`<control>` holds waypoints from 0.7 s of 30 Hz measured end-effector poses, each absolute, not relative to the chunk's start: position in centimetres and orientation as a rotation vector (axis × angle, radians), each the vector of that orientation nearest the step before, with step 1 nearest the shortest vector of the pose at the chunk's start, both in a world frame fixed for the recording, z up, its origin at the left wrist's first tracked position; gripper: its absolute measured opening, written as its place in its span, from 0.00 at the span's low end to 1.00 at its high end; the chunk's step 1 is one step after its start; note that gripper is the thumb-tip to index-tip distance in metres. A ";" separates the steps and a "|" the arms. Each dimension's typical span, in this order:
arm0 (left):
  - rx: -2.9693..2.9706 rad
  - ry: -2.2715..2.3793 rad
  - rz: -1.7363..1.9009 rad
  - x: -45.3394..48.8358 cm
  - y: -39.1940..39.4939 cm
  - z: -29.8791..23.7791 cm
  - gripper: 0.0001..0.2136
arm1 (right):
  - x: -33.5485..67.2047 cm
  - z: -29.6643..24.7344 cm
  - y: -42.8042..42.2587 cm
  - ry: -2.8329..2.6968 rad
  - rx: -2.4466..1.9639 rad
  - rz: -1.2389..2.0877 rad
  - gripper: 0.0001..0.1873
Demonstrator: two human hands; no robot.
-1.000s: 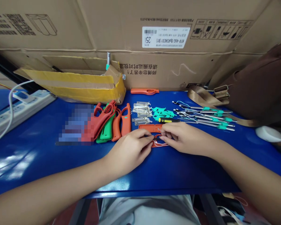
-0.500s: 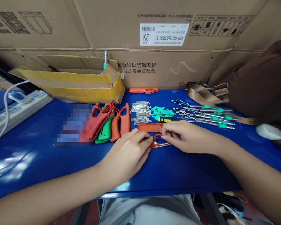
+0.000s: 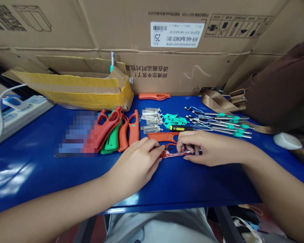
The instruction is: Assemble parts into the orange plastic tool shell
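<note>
An orange plastic shell half with thin white and red wires lies on the blue table between my hands. My left hand pinches its left end with thumb and forefinger. My right hand is closed on its right part, fingertips pressing on the wires and a metal rod end. A second orange shell half lies just behind, and a black-and-yellow screwdriver beyond that.
Orange and green handle shells are piled to the left. Metal clips, teal parts and wired metal rods lie behind. A taped carton, power strip, brown bag and white mouse surround them.
My right hand has slid a little to the right along the orange shell, and a metal rod end now shows by its fingers. My left hand keeps its pinch.
</note>
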State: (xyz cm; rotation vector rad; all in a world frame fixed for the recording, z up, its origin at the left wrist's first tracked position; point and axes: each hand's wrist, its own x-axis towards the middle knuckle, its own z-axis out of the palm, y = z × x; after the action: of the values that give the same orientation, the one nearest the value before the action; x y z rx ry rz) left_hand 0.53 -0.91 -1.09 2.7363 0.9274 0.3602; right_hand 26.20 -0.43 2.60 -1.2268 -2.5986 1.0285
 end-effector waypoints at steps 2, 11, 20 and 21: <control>2.737 0.932 0.358 0.5 -0.9 -1.2 0.15 | 26.2 2.6 -0.5 -2.585 -1.257 1.037 0.11; 2.751 0.931 0.420 0.4 -0.9 -1.1 0.12 | 26.1 2.6 -0.4 -2.568 -1.280 1.017 0.05; 2.792 0.911 0.447 0.3 -0.8 -1.3 0.12 | 26.5 2.8 -0.3 -2.600 -1.150 1.023 0.06; 2.788 0.907 0.449 0.3 -0.8 -1.3 0.12 | 26.5 2.7 -0.2 -2.593 -1.155 1.027 0.05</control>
State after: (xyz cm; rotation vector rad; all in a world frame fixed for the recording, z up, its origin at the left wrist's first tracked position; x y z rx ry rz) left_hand 0.29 -0.79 -1.34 2.7881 0.9066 0.4487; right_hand 26.46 -0.22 2.67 -1.1546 -2.5933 1.0275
